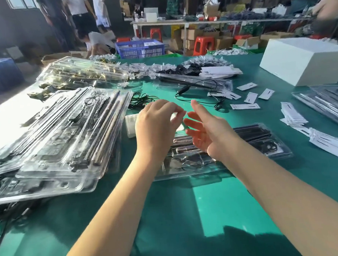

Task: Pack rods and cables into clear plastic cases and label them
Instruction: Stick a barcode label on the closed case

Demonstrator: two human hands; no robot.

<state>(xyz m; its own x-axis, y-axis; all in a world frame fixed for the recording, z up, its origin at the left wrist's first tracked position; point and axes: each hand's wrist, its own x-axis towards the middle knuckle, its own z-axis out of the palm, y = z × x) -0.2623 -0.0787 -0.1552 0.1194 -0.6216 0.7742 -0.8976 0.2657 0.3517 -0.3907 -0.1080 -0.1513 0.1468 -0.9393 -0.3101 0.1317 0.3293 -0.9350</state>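
Note:
A clear plastic case (254, 142) with dark rods and coiled cables inside lies on the green table (169, 207) in front of me. Both hands hover just above its left half. My left hand (156, 124) has its fingers curled, and its fingertips pinch a small pale label (175, 115), which is blurred. My right hand (206, 129) is beside it with straight, spread fingers and the palm turned left, holding nothing. A white label sheet (130, 120) lies partly hidden under my left hand.
Packed clear cases are stacked at the left (62, 138), with more at the back left (81, 73) and the right edge (325, 102). A loose black cable (202, 98), scattered white cards (245, 106) and a white box (302, 60) lie beyond. People work in the background.

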